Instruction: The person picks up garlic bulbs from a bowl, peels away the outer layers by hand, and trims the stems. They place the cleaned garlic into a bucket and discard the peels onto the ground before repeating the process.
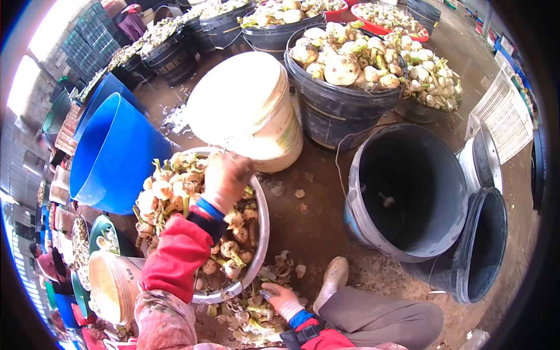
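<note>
A metal basin [262,245] holds a heap of pale bulbs [184,188] with green stems. My left hand [226,179], in a red sleeve, is over the basin's far rim, near the white bucket [274,140]. Its fingers are curled, and what they hold, if anything, is hidden. Lower down, my right hand [282,301] is closed around a small greyish object that I cannot make out. It is just outside the basin's near right rim, above peelings and cut stems [254,321] on the ground.
Blue buckets [125,157] stand at the left, with an orange-white bucket [108,286] below. Black buckets [408,192] with nothing but a small scrap visible inside stand at the right. Behind are bulb-filled black buckets [344,111] and a white crate [503,114]. A person [131,24] is far back.
</note>
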A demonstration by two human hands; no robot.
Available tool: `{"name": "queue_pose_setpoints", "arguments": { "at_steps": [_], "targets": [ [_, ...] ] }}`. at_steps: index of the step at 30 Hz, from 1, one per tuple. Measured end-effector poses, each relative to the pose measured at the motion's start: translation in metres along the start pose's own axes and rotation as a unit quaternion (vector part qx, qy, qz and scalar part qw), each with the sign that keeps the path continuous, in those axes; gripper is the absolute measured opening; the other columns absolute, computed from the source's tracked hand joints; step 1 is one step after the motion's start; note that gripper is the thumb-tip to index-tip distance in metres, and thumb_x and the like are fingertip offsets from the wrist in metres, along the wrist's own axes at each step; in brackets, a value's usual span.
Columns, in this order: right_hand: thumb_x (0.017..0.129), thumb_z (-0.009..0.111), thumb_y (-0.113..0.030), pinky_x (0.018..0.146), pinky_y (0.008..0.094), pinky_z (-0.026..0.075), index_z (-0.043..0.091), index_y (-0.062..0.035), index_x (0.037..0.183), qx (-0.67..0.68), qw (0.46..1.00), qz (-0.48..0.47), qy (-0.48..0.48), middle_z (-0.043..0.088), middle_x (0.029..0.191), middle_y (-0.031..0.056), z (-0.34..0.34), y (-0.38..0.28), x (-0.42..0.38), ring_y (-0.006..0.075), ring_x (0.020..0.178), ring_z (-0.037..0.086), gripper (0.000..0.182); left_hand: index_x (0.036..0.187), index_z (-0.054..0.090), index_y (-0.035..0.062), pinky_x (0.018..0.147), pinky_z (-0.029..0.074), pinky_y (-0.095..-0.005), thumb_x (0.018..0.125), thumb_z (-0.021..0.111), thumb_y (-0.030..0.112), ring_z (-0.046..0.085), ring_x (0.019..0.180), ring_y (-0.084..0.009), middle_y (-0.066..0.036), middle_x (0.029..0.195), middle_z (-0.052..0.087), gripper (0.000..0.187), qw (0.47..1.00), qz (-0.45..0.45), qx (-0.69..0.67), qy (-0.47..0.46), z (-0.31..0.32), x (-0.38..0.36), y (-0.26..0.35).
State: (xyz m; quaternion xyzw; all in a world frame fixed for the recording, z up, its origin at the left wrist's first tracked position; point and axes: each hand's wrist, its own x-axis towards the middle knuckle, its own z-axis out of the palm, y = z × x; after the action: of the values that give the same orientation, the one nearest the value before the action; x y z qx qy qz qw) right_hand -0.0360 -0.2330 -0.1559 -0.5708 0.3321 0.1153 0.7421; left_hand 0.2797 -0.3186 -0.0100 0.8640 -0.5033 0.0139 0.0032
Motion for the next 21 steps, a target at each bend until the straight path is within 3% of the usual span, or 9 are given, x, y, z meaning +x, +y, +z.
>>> {"name": "queue_pose_setpoints", "arguments": {
  "at_steps": [1, 3, 5, 6, 9, 14, 17, 19, 21],
  "targets": [
    [0.085, 0.062, -0.024, 0.091, 0.028, 0.044, 0.062, -0.0144, 0.117, -0.016, 1.0, 0.007, 0.0, 0.065, 0.112, 0.0089, 0.001, -0.001, 0.0, 0.0217, 0.104, 0.061, 0.033, 0.101, 0.064, 0.0204, 0.087, 0.041, -0.0467, 0.075, 0.066, 0.021, 0.057, 0.099, -0.0281, -0.007, 0.099, 0.062, 0.027, 0.994, -0.014, 0.099, -0.032, 0.024, -0.012, 0.005],
    [0.085, 0.062, -0.024, 0.091, 0.0277, 0.044, 0.062, -0.0138, 0.117, -0.034, 0.999, 0.012, 0.001, 0.065, 0.112, 0.0089, 0.001, -0.001, 0.002, 0.0223, 0.104, 0.06, 0.033, 0.099, 0.065, 0.0152, 0.104, 0.032, -0.0417, 0.078, 0.056, 0.016, 0.043, 0.124, -0.0269, -0.005, 0.118, 0.058, 0.023, 0.984, 0.047, 0.124, -0.117, 0.047, -0.018, -0.001],
    [0.086, 0.061, -0.026, 0.092, 0.0282, 0.044, 0.063, -0.0135, 0.116, -0.029, 1.0, -0.008, -0.003, 0.064, 0.113, 0.0088, 0.002, 0.002, 0.004, 0.0228, 0.105, 0.06, 0.033, 0.114, 0.06, 0.0176, 0.11, 0.022, -0.0434, 0.081, 0.054, 0.014, 0.036, 0.131, -0.0258, -0.005, 0.132, 0.049, 0.034, 0.985, 0.026, 0.153, -0.077, 0.077, -0.021, -0.013],
    [0.086, 0.06, -0.027, 0.092, 0.0287, 0.043, 0.063, -0.0132, 0.116, -0.029, 0.999, -0.015, 0.0, 0.064, 0.113, 0.0093, 0.002, 0.0, 0.004, 0.0232, 0.106, 0.06, 0.033, 0.117, 0.06, 0.0167, 0.113, 0.016, -0.0441, 0.083, 0.053, 0.015, 0.034, 0.133, -0.024, -0.005, 0.133, 0.05, 0.034, 0.972, 0.003, 0.182, -0.147, 0.079, -0.015, -0.012],
    [0.086, 0.06, -0.027, 0.093, 0.0289, 0.043, 0.062, -0.0132, 0.116, -0.03, 0.999, -0.021, 0.003, 0.064, 0.113, 0.0092, 0.003, -0.002, 0.006, 0.0231, 0.106, 0.059, 0.033, 0.112, 0.063, 0.0155, 0.112, 0.018, -0.044, 0.082, 0.054, 0.014, 0.038, 0.13, -0.0237, -0.005, 0.127, 0.054, 0.032, 0.963, -0.004, 0.19, -0.189, 0.062, -0.008, -0.008],
    [0.086, 0.06, -0.024, 0.092, 0.0274, 0.043, 0.062, -0.0101, 0.116, -0.035, 0.999, -0.036, -0.02, 0.064, 0.114, 0.0096, 0.009, -0.012, 0.001, 0.0202, 0.107, 0.059, 0.033, 0.096, 0.065, 0.0149, 0.103, 0.03, -0.0464, 0.068, 0.066, 0.01, 0.055, 0.107, -0.027, -0.01, 0.101, 0.065, 0.028, 0.991, -0.001, -0.072, 0.11, 0.019, -0.048, -0.008],
    [0.084, 0.062, -0.01, 0.089, 0.0278, 0.046, 0.06, -0.0044, 0.117, 0.046, 0.996, -0.072, 0.028, 0.064, 0.114, 0.0109, 0.018, -0.02, -0.004, 0.0193, 0.105, 0.06, 0.034, 0.102, 0.063, 0.0086, 0.082, 0.047, -0.0303, 0.074, 0.07, 0.001, 0.061, 0.086, -0.0167, -0.006, 0.091, 0.065, 0.03, 0.892, -0.093, -0.42, 0.137, 0.001, -0.108, 0.016],
    [0.082, 0.059, 0.004, 0.083, 0.0274, 0.048, 0.056, 0.0004, 0.119, 0.398, 0.908, -0.128, 0.03, 0.062, 0.112, 0.0105, 0.028, -0.013, -0.001, 0.0186, 0.103, 0.06, 0.038, 0.102, 0.061, 0.0034, 0.074, 0.048, -0.0258, 0.079, 0.068, 0.001, 0.058, 0.082, -0.0111, -0.002, 0.09, 0.063, 0.024, 0.732, -0.229, -0.629, 0.126, -0.002, -0.151, 0.037],
    [0.082, 0.057, 0.009, 0.081, 0.0263, 0.049, 0.053, 0.0009, 0.122, 0.43, 0.889, -0.157, 0.004, 0.059, 0.112, 0.0092, 0.031, -0.024, -0.012, 0.0186, 0.101, 0.059, 0.041, 0.103, 0.06, 0.0013, 0.075, 0.048, -0.0259, 0.08, 0.067, 0.002, 0.058, 0.083, -0.0111, -0.002, 0.09, 0.062, 0.023, 0.618, -0.28, -0.723, 0.128, -0.013, -0.195, 0.053]
  ]
}}
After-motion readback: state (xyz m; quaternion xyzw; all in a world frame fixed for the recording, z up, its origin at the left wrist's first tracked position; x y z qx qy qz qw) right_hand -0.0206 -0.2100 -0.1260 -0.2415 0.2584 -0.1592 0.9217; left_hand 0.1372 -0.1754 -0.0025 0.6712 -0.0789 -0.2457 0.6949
